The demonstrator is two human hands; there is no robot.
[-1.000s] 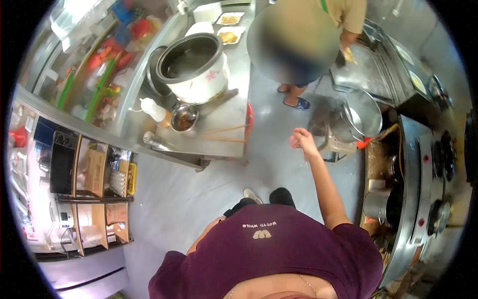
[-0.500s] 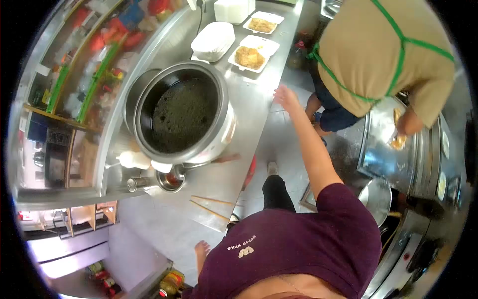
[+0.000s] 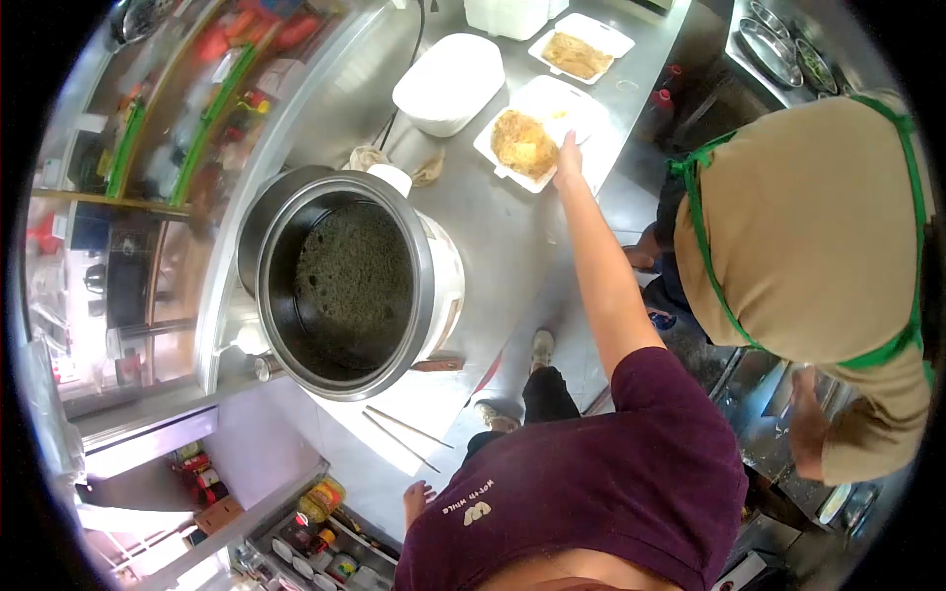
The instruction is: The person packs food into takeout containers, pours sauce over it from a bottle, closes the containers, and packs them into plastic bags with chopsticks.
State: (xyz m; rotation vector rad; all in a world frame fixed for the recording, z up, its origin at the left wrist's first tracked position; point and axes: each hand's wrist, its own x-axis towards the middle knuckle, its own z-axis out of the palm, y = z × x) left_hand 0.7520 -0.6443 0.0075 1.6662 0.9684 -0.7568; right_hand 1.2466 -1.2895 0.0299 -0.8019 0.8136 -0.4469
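Note:
My right hand (image 3: 569,164) reaches to the near edge of an open white foam takeout box (image 3: 563,98) and grips it where lid and base meet. Fried golden food (image 3: 523,144) fills the box's base. Just beyond stands a second open foam box (image 3: 608,39) with similar food (image 3: 577,55). Low beside my body hangs my left hand (image 3: 418,499), holding nothing, its fingers loosely apart. The nearest things to it are a pair of chopsticks (image 3: 399,439) on the counter's corner.
A large pot (image 3: 426,286) of dark liquid stands on the steel counter (image 3: 493,246). Behind it are stacked foam trays (image 3: 448,84) and more foam boxes (image 3: 512,15). On my right a co-worker in a tan shirt (image 3: 798,236) bends over a work surface. Bottles and jars (image 3: 320,502) sit low at left.
My right hand has moved up from beside the counter onto the nearer foam box. The view has shifted, and the co-worker has moved closer and lower in view.

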